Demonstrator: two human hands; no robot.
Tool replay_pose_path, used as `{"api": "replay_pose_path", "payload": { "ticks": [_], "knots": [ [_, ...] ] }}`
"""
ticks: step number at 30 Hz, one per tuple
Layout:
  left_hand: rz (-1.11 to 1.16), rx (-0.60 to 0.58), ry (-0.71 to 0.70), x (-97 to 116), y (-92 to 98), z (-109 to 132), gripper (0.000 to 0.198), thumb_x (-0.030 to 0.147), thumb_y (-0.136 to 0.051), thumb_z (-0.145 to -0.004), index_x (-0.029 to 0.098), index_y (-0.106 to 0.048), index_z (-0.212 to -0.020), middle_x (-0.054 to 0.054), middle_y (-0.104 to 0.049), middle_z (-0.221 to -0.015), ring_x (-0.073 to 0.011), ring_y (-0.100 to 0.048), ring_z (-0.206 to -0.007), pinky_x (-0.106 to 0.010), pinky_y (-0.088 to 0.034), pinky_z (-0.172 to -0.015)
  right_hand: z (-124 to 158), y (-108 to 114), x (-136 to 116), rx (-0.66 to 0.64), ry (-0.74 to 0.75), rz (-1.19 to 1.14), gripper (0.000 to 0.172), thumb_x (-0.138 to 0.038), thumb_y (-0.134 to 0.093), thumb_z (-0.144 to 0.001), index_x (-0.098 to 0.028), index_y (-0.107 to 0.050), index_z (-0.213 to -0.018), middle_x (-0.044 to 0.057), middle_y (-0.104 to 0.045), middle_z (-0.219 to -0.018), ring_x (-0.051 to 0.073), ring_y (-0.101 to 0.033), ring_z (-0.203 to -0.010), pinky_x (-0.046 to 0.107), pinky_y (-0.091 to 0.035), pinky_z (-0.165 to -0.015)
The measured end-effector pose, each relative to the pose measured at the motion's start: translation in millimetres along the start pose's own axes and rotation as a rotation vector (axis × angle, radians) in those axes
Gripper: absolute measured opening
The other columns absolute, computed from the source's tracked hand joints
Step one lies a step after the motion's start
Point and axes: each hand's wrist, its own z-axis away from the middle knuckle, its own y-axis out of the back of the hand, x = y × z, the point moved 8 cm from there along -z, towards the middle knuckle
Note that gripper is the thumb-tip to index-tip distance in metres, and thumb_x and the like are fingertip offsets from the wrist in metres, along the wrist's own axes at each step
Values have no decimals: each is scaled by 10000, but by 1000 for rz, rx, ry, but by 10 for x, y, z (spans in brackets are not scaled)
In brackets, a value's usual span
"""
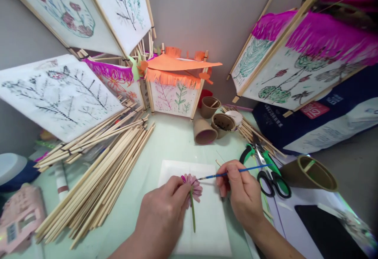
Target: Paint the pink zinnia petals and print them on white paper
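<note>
A pink flower [197,188] with a green stem [193,211] is pinched in my left hand [167,204], its stem pointing toward me. My right hand [240,190] grips a thin blue paintbrush [245,170], held nearly level. The brush tip meets the upper right petals, or lies just beside them. Beneath the flower lies a sheet of white paper [217,227] on the pale green table. Some petals look darker magenta near my left fingers. My left fingertips cover part of the flower.
Bundled wooden sticks [103,176] lie to the left, near a painted panel [56,97]. Brown pots [206,131] stand behind the paper. Green-handled scissors [262,156] and black-handled scissors [274,184] lie right, beside a larger brown pot [307,174]. Painted lanterns [174,97] stand at the back.
</note>
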Motion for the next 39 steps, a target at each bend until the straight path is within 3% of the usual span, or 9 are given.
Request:
{"api": "replay_pose_path", "payload": {
  "ticks": [8, 11, 14, 23, 27, 30, 35, 39],
  "knots": [
    [3, -26, 5, 0, -16, 13, 294, 181, -405, -990, 239, -693, -1009, -21, -719, -879, -171, -705, -629, -275, -545, -503, -47, -25, -54, 5, -46, -136, 395, -531, -500, -964, -188, -612, -806, 0, -633, -599, 92, -542, -436, 196, -435, -418],
    [0, -35, 2, -2, -26, 13, 293, 174, -406, -986, 233, -692, -1003, -22, -713, -860, -174, -701, -616, -283, -545, -499, -66, -99, -56, -76, -93, -263, 347, -513, -527, -959, -191, -645, -901, 43, -707, -756, 135, -666, -608, 239, -554, -558],
    [-7, -38, 5, -13, -36, 16, 285, 162, -413, -983, 230, -686, -1030, -21, -712, -862, -169, -703, -628, -274, -542, -506, -53, -168, -50, -177, -122, -315, 324, -502, -512, -970, -220, -664, -1012, 57, -707, -926, 174, -701, -790, 328, -620, -710],
    [-16, -31, -15, 2, -24, 16, 282, 160, -411, -978, 227, -680, -1028, -22, -705, -848, -175, -699, -619, -282, -541, -492, 57, -228, -145, -312, -95, -37, 306, -482, -459, -1001, -270, -666, -1077, 36, -650, -1090, 168, -685, -941, 320, -574, -875],
    [4, -22, -17, 6, -16, 8, 269, 159, -421, -976, 229, -675, -1032, -18, -703, -851, -179, -700, -620, -290, -545, -487, 53, -198, -79, -259, -164, -159, 344, -503, -437, -1002, -256, -661, -1085, 50, -650, -1062, 186, -674, -934, 349, -590, -834],
    [17, -21, -8, 2, -11, 9, 261, 155, -431, -974, 228, -677, -1026, -17, -704, -858, -182, -698, -608, -299, -542, -471, 30, -126, -120, -182, -88, -209, 335, -488, -426, -1009, -265, -663, -1090, 44, -642, -1047, 176, -666, -898, 342, -598, -793],
    [22, -31, -3, -3, -21, 15, 274, 159, -426, -977, 226, -690, -1003, -17, -700, -841, -191, -699, -601, -315, -553, -478, 51, -201, -186, -285, 19, -33, 272, -426, -438, -1023, -305, -664, -1110, 23, -613, -1133, 146, -675, -927, 311, -552, -872],
    [24, -35, -2, -15, -41, 25, 253, 154, -446, -967, 224, -684, -1016, -22, -698, -851, -195, -698, -615, -320, -556, -482, 61, -199, -171, -283, 7, -116, 291, -412, -390, -1038, -313, -645, -1138, 26, -602, -1127, 151, -672, -912, 325, -576, -825]
  ]
}}
